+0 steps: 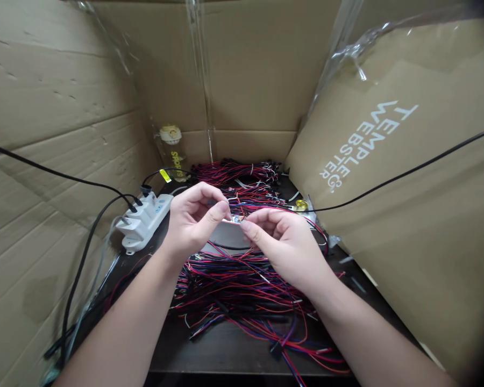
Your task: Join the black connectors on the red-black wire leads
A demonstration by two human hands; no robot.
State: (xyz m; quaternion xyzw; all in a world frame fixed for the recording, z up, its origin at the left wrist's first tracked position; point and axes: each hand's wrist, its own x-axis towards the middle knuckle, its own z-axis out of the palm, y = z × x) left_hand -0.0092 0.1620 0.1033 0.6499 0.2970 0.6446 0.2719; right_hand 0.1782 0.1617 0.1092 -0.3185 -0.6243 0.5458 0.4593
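My left hand (196, 217) is raised over the middle of the table, thumb and forefinger pinched on a thin wire whose end is mostly hidden by the fingertips. Close beside it, my right hand (288, 242) pinches a thin wire too, its other fingers curled in. Between the two sets of fingertips shows a small pale piece (237, 219), too small to name. Under the hands is a light grey, flat-faced object (228, 236). A loose bundle of red, blue and black wires (234, 282) lies in front of it, below the hands.
Another wire pile (236, 173) lies at the back. A white power strip (147, 223) with plugs stands left, near a clear bottle with a yellow cap (170, 134). A small yellow round item (301, 205) sits right. Cardboard walls (250, 70) enclose the dark table (210, 352); black cables cross both sides.
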